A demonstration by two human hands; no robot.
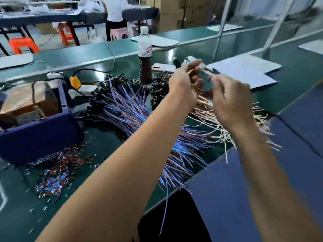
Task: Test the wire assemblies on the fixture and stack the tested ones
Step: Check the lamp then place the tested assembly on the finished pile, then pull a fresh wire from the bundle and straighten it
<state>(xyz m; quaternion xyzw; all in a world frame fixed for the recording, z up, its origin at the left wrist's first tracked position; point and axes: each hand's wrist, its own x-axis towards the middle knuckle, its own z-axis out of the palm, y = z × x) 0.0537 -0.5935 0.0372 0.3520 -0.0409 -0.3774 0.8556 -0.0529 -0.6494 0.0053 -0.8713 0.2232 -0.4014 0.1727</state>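
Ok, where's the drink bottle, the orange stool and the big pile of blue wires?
Drink bottle [144, 48]: head view, on its label.
Orange stool [22, 44]: head view, on its seat, far left beyond the bench.
Pile of blue wires [122, 107]: head view, on the middle of the fanned wires.

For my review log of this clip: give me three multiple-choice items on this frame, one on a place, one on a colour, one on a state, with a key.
1. Where does the bottle stand?
A. behind the wire piles
B. inside the blue box
C. on the floor

2. What colour is the stool at far left?
A. green
B. orange
C. black

3. How are the left hand and right hand?
A. flat on the table
B. hanging at the sides
C. raised together, fingers curled

Key: 1 A, it rises beyond the blue wires; 2 B, its seat is bright orange; 3 C, both meet above the pale wires.
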